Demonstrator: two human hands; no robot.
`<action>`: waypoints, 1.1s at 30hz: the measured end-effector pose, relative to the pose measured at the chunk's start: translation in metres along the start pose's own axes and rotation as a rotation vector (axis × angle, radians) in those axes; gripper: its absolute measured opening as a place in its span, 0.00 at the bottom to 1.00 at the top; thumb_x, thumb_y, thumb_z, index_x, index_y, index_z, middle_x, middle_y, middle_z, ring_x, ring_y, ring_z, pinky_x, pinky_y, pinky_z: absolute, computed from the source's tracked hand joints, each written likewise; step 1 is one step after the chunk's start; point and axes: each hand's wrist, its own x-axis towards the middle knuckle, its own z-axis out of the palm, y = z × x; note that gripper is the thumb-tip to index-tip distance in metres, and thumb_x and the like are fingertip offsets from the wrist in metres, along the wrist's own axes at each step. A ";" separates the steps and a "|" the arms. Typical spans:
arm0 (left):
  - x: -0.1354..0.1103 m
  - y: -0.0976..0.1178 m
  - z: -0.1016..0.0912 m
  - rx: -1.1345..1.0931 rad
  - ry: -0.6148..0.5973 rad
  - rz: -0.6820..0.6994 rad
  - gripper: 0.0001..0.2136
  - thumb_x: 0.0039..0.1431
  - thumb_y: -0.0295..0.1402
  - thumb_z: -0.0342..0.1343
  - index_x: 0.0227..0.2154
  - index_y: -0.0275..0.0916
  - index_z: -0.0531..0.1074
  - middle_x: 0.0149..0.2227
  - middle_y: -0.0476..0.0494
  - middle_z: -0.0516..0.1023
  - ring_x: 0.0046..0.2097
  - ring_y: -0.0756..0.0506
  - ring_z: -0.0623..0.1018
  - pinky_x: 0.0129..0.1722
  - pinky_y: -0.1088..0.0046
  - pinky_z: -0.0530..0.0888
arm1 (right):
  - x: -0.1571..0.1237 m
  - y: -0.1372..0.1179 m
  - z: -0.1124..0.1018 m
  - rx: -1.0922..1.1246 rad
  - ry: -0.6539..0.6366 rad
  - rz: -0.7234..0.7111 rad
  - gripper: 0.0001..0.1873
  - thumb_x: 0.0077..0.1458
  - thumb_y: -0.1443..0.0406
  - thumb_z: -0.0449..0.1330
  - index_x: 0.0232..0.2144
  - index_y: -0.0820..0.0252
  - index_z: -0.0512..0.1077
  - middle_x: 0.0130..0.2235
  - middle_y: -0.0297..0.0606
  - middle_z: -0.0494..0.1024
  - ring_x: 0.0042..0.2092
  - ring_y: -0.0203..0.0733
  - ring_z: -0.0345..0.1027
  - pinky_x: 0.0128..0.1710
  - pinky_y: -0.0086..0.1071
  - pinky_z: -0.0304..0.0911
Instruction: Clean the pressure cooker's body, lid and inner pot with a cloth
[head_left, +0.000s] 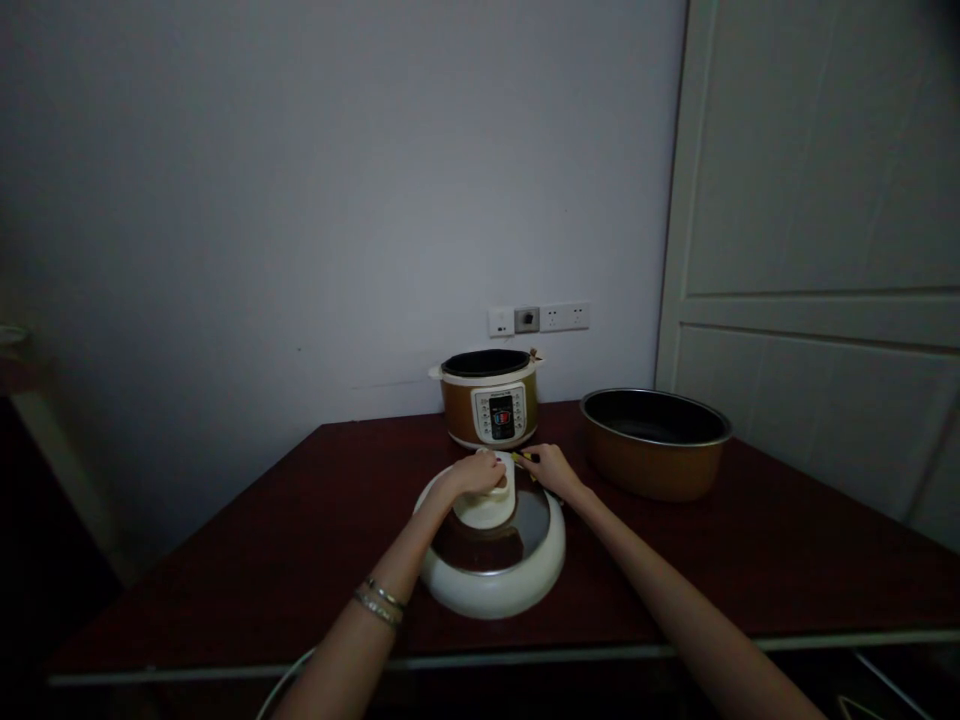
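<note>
A round cooker lid (pixel 491 595) with a wide white rim and a dark, shiny centre lies on the table in front of me. My left hand (pixel 480 472) is closed on its white handle (pixel 486 512). Just right of the handle's far end, my right hand (pixel 549 466) pinches a small yellow-and-black tool (pixel 528 457). Its tip seems to meet the lid by the handle; the exact contact is too small to make out. Behind the lid stands an electric cooker (pixel 459 412), gold and white, with its top uncovered and its control panel facing me.
A big oval pan (pixel 649 465), gold outside and dark inside, sits at the right on the dark red table (pixel 322 560). Wall sockets (pixel 565 317) are behind the cooker. A pale panelled door (pixel 810 200) borders the right side. A white cable (pixel 286 680) hangs at the front edge.
</note>
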 end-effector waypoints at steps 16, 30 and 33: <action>-0.018 0.021 0.005 -0.099 0.281 -0.292 0.13 0.60 0.36 0.41 0.33 0.40 0.71 0.39 0.38 0.78 0.41 0.40 0.77 0.36 0.68 0.69 | -0.033 -0.027 -0.013 -0.015 0.016 -0.039 0.15 0.57 0.62 0.55 0.45 0.52 0.75 0.46 0.38 0.77 0.47 0.46 0.72 0.47 0.35 0.65; -0.016 0.023 0.007 -0.133 0.324 -0.326 0.13 0.58 0.37 0.45 0.32 0.40 0.74 0.37 0.39 0.79 0.41 0.41 0.78 0.38 0.70 0.69 | -0.130 -0.088 -0.014 -0.220 0.186 -0.304 0.16 0.55 0.71 0.53 0.44 0.60 0.74 0.46 0.41 0.77 0.49 0.42 0.71 0.49 0.33 0.65; -0.016 0.022 0.008 -0.144 0.332 -0.315 0.12 0.57 0.37 0.45 0.31 0.39 0.73 0.36 0.39 0.79 0.40 0.40 0.78 0.36 0.70 0.69 | -0.150 -0.097 -0.015 -0.147 0.218 -0.386 0.17 0.55 0.72 0.52 0.45 0.61 0.74 0.47 0.42 0.77 0.49 0.42 0.71 0.50 0.33 0.65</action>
